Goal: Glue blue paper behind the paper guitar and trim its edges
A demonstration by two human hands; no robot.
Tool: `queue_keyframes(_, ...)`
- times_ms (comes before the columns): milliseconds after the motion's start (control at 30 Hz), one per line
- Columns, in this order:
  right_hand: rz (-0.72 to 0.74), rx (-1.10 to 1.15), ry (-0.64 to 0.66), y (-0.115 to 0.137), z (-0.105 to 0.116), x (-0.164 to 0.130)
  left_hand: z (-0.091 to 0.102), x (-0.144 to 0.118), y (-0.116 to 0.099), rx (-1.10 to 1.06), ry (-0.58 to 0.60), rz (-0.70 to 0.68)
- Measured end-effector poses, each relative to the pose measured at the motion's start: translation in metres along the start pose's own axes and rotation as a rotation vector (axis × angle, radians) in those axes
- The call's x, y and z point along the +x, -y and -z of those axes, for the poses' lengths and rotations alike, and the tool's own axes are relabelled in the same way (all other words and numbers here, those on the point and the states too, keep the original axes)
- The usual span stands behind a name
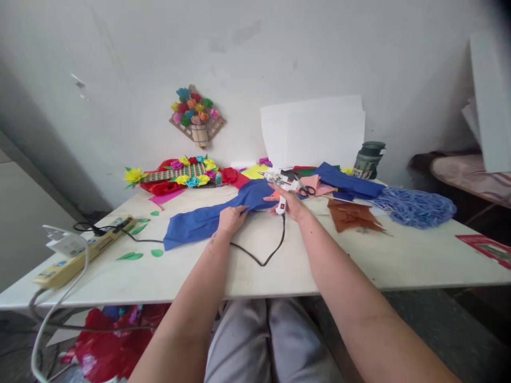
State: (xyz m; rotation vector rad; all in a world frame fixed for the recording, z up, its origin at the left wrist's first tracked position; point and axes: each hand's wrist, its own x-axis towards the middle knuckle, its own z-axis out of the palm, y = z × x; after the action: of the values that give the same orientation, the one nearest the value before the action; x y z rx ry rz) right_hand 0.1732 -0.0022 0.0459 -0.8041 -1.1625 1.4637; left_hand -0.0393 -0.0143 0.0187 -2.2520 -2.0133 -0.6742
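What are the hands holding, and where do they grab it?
The right hand grips a white glue gun around its handle. The left hand rests on the blue crepe paper.

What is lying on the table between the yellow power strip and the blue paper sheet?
In the head view, small green paper leaves and a black cord lie on the white table between the yellow power strip and the blue paper sheet.

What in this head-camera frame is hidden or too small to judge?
- Head view: the glue gun nozzle is hidden by the right hand and blue paper.
- Left hand fingertips: too small to tell whether they pinch or press the paper.
- Power strip cable: cut off at the bottom-left edge.
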Motion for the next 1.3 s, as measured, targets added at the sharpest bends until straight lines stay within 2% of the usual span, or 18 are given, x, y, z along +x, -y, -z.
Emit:
queue_keyframes(67,-0.002,-0.032,0.031,-0.001,-0.002,-0.002,-0.001,0.002,0.001,0.046,-0.008,-0.028)
queue_keyframes(167,0.019,-0.083,-0.002,-0.003,-0.004,-0.002,-0.001,0.004,0.003,0.071,-0.011,-0.051)
queue_keyframes(367,0.018,-0.141,-0.084,-0.007,-0.005,0.003,0.0,0.003,0.004,0.01,-0.015,-0.106)
queue_keyframes(500,0.047,-0.117,-0.088,-0.008,-0.003,0.006,-0.001,0.004,0.0,-0.029,-0.046,-0.17)
queue_keyframes(733,0.068,-0.075,-0.146,-0.016,0.004,0.015,-0.006,0.016,-0.01,-0.006,-0.036,-0.038)
queue_keyframes(1067,0.108,-0.083,-0.301,-0.021,0.007,0.02,-0.005,0.029,-0.004,-0.214,0.02,0.071)
queue_keyframes(1300,0.13,-0.104,-0.228,-0.026,0.001,0.025,0.007,0.02,-0.003,-0.183,-0.026,0.068)
